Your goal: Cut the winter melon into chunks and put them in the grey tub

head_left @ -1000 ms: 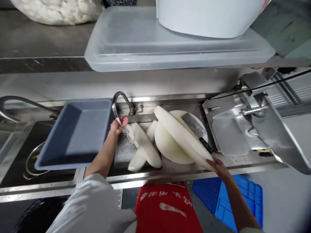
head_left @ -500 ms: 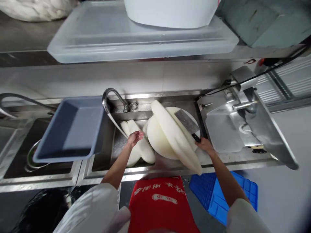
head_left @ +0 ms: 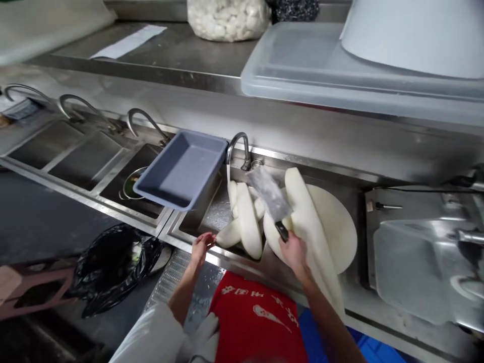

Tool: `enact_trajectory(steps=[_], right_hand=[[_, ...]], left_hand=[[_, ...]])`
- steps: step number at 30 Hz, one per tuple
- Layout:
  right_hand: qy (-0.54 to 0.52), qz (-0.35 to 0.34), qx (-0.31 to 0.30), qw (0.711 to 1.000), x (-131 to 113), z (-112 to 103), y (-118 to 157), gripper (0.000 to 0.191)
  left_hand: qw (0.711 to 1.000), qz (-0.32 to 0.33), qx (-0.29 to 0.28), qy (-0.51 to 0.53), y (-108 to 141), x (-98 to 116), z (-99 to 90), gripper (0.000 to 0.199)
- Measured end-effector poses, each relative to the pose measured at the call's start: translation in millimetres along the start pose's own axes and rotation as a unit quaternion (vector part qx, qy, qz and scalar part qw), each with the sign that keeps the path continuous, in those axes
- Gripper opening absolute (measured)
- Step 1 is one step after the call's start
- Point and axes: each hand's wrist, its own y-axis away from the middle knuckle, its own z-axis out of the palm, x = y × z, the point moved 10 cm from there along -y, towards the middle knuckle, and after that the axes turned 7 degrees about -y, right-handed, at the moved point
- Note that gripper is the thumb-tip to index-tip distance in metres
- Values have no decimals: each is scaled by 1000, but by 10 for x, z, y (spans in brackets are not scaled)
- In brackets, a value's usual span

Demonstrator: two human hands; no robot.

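**Cleaver gripped in your right hand, above a sink and a board**

You look down at a steel counter. Your right hand is closed round the cleaver's black handle; the broad blade, blurred, points away from you and to the left, above the gap between sink and board. Your left hand is at the sink's front edge, fingers loosely spread and curled a little, with nothing seen in its grasp. Its fingertips are at the tip of a white vegetable; you cannot tell whether they touch.

That vegetable lies in the sink, crossed by another, the upper piece, with more white pieces partly hidden behind. A curved tap stands over their far ends.

On the round white board, right of the cleaver, rests one long vegetable. Its near end runs past the board toward you, partly covered by your right forearm.

Left of the tap sits a grey-blue tub. A black bag gapes below, to your left.
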Motion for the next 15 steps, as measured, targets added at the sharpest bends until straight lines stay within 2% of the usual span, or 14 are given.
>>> enact_trajectory(steps=[2,5,9,15], right_hand=[[-22,-21,-36,999,-525,338,-259,22],[-32,-40,-64,997,-1016,746,-613,24],[-28,-55,-59,996,-1330,1008,-945,25],[-38,-85,-33,995,-1539,1063,-1257,25]], left_hand=[[999,29,-16,-2,36,108,66,44],[997,69,-39,-20,80,301,184,54],[996,74,-42,-35,121,350,158,59],[998,57,-2,-40,178,130,-153,61]])
